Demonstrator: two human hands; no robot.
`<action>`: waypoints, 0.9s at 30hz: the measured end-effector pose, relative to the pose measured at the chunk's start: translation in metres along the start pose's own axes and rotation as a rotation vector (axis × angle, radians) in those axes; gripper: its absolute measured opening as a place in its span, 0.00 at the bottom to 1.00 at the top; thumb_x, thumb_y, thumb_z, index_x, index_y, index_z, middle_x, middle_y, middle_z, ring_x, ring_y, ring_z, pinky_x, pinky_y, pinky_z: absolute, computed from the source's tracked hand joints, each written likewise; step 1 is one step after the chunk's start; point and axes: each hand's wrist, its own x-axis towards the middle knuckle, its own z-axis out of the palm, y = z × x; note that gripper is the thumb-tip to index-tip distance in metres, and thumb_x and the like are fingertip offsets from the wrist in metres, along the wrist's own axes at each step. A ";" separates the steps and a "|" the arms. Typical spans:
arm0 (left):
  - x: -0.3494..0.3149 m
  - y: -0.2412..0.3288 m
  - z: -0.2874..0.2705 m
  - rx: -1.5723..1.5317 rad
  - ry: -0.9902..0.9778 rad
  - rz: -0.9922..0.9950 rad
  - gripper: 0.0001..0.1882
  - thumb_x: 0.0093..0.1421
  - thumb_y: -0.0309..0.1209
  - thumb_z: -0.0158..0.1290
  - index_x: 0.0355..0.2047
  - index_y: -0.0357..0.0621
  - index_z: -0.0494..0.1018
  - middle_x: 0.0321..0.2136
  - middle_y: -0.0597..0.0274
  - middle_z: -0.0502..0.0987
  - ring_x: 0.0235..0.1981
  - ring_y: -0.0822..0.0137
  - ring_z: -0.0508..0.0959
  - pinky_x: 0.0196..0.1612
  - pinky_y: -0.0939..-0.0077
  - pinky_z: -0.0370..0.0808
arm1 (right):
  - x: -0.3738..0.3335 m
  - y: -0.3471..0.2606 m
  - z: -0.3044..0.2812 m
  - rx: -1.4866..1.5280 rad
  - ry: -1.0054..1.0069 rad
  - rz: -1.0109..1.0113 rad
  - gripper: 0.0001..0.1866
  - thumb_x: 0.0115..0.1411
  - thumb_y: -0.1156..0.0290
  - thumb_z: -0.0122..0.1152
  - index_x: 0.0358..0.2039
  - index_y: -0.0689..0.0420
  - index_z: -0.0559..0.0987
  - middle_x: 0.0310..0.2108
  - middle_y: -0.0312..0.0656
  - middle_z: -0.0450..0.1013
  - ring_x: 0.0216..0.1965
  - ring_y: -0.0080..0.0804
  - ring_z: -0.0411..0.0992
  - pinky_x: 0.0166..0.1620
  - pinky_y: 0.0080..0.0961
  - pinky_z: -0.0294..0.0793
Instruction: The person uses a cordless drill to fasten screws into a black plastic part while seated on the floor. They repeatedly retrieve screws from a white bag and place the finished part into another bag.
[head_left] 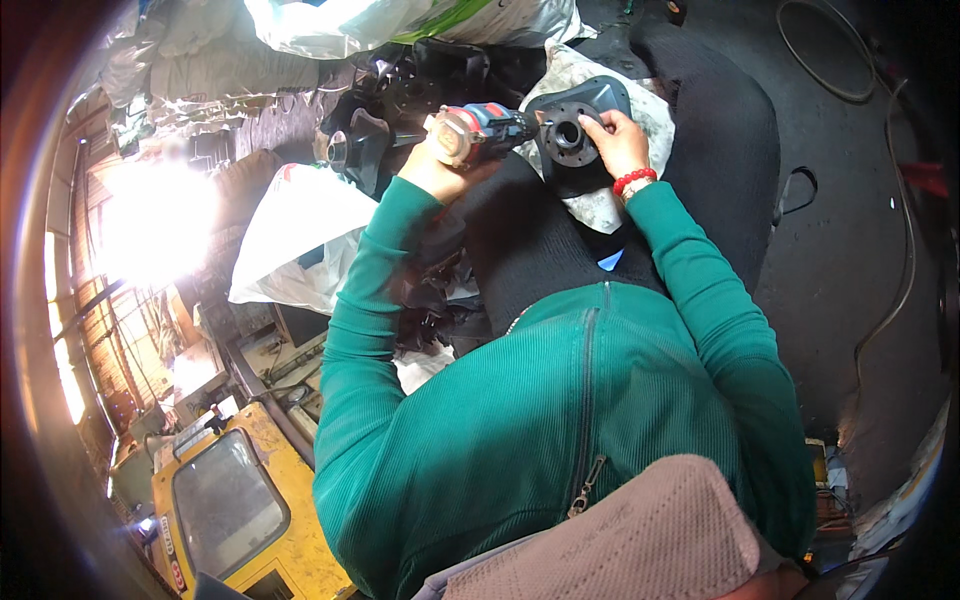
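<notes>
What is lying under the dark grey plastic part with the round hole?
Under the dark grey plastic part lies a white speckled cloth, spread over the person's black-clad lap. The right hand covers its right edge; what lies beneath there is hidden.

Light: harsh daylight, upper left of frame.
Glare: blown-out white patch, left side.
Right side: dim, shadowed.
Edges: fisheye bending, dark vignette.
Centre: sharp.

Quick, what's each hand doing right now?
Left hand: closed around the cordless drill.
Right hand: fingers gripping the dark plastic part.
</notes>
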 end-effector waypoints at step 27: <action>0.026 0.016 -0.002 0.296 -0.213 -0.096 0.23 0.50 0.39 0.63 0.44 0.43 0.73 0.37 0.55 0.78 0.40 0.59 0.78 0.45 0.68 0.75 | -0.008 0.002 -0.003 0.001 -0.019 0.080 0.17 0.53 0.56 0.67 0.25 0.58 0.78 0.14 0.31 0.67 0.17 0.18 0.61 0.23 0.21 0.61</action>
